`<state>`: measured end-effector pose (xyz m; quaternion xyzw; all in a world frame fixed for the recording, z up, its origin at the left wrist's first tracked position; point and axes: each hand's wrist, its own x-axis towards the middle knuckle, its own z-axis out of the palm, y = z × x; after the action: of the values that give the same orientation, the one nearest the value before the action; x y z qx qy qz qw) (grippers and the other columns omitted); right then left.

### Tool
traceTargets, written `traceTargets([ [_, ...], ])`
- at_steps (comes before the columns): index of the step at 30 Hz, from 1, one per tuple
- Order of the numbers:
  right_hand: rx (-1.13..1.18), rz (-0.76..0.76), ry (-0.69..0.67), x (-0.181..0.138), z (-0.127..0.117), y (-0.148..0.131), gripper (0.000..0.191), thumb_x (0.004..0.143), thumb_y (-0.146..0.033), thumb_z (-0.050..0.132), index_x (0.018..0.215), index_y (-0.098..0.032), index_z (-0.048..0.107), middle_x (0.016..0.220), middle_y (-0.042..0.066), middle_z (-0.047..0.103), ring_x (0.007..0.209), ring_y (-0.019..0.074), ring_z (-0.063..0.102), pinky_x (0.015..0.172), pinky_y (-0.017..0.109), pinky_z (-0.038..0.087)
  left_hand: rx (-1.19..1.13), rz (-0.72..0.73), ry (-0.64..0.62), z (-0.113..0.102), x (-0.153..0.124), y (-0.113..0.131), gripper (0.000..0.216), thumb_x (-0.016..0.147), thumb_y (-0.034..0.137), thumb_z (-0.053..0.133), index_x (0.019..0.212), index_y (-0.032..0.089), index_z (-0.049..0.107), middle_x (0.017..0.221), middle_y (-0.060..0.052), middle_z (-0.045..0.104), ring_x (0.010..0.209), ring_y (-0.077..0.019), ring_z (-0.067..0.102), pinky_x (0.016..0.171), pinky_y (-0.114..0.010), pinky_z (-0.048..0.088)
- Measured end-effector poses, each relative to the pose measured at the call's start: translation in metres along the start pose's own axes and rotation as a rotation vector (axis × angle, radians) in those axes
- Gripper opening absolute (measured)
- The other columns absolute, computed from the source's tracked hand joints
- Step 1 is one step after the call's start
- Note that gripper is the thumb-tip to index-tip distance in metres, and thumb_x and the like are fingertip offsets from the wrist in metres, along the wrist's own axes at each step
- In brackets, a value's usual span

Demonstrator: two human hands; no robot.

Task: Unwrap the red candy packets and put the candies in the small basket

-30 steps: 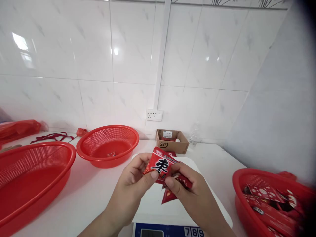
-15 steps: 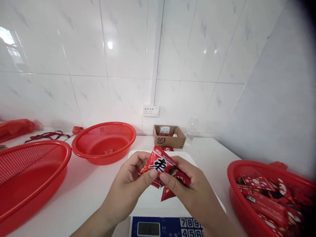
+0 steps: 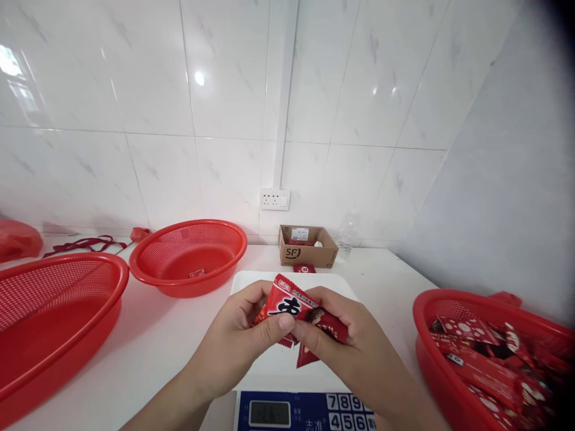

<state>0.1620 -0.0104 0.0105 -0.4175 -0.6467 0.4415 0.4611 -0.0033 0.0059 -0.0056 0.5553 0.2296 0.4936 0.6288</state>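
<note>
Side by side above a white weighing scale (image 3: 258, 377), both hands are closed on small red snack packets. My left hand (image 3: 238, 335) pinches a packet with a large black character (image 3: 287, 302) between thumb and fingers. In my right hand (image 3: 344, 335) is a darker red packet (image 3: 326, 326) with pale lettering, overlapping the first one. Both thumb tips meet at the front of the packets. Below the hands, the scale's blue keypad panel (image 3: 305, 413) shows a grey display and number keys, partly covered by my right forearm.
Two red plastic baskets stand at left, the near basket (image 3: 67, 359) and a farther basket (image 3: 157, 281) with a small packet inside. At right, another red basket (image 3: 431, 359) holds many red packets. Behind the scale sit a cardboard box (image 3: 309, 256) and a clear plastic bottle (image 3: 348, 233).
The packet with the black character has tilted and slid lower behind the thumbs. More of the darker packet's front shows now. Both hands stay above the scale.
</note>
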Motion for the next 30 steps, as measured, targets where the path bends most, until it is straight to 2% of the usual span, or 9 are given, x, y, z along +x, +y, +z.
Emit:
traceTargets([
  [3, 0.013, -0.062, -0.005, 0.0, -0.006, 0.001, 0.014, 0.083, -0.033, 0.067, 0.085, -0.019, 0.066, 0.069, -0.003, 0.061, 0.058, 0.0096, 0.059, 0.05, 0.017, 0.057, -0.029, 0.01, 0.014, 0.0, 0.001, 0.0, 0.016, 0.083, 0.03, 0.074, 0.091, 0.018, 0.07, 0.083, 0.0, 0.071, 0.074, -0.0092, 0.063, 0.066, -0.016, 0.052],
  [8, -0.005, -0.179, 0.111, -0.002, -0.01, 0.003, 0.021, 0.088, -0.032, 0.062, 0.072, -0.02, 0.062, 0.065, -0.005, 0.052, 0.057, 0.0076, 0.05, 0.052, 0.013, 0.051, -0.06, -0.03, -0.015, 0.001, 0.001, 0.0, 0.014, 0.082, 0.028, 0.074, 0.091, 0.019, 0.07, 0.082, 0.0, 0.069, 0.074, -0.0104, 0.063, 0.064, -0.017, 0.053],
  [15, -0.187, -0.381, 0.117, 0.001, -0.015, 0.009, 0.024, 0.092, -0.026, 0.058, 0.068, -0.02, 0.058, 0.066, -0.004, 0.052, 0.06, 0.0096, 0.048, 0.051, 0.016, 0.044, 0.036, -0.045, -0.044, 0.003, -0.001, 0.001, 0.015, 0.082, 0.03, 0.074, 0.09, 0.019, 0.068, 0.082, 0.001, 0.065, 0.075, -0.0097, 0.059, 0.065, -0.017, 0.051],
  [22, -0.201, -0.379, 0.065, -0.001, -0.016, 0.003, 0.023, 0.092, -0.024, 0.057, 0.07, -0.021, 0.06, 0.069, -0.003, 0.055, 0.062, 0.0108, 0.053, 0.054, 0.019, 0.046, 0.145, -0.078, -0.185, 0.003, -0.001, 0.001, 0.031, 0.084, 0.046, 0.067, 0.085, 0.015, 0.064, 0.071, 0.002, 0.055, 0.065, -0.0093, 0.047, 0.061, -0.02, 0.046],
  [30, -0.168, -0.335, 0.069, -0.004, -0.014, 0.001, 0.025, 0.091, -0.027, 0.058, 0.067, -0.02, 0.061, 0.068, 0.0, 0.056, 0.061, 0.0137, 0.054, 0.052, 0.024, 0.046, 0.071, -0.131, -0.138, 0.006, -0.002, 0.002, 0.028, 0.082, 0.043, 0.071, 0.084, 0.016, 0.065, 0.071, 0.001, 0.057, 0.065, -0.0102, 0.05, 0.06, -0.021, 0.049],
])
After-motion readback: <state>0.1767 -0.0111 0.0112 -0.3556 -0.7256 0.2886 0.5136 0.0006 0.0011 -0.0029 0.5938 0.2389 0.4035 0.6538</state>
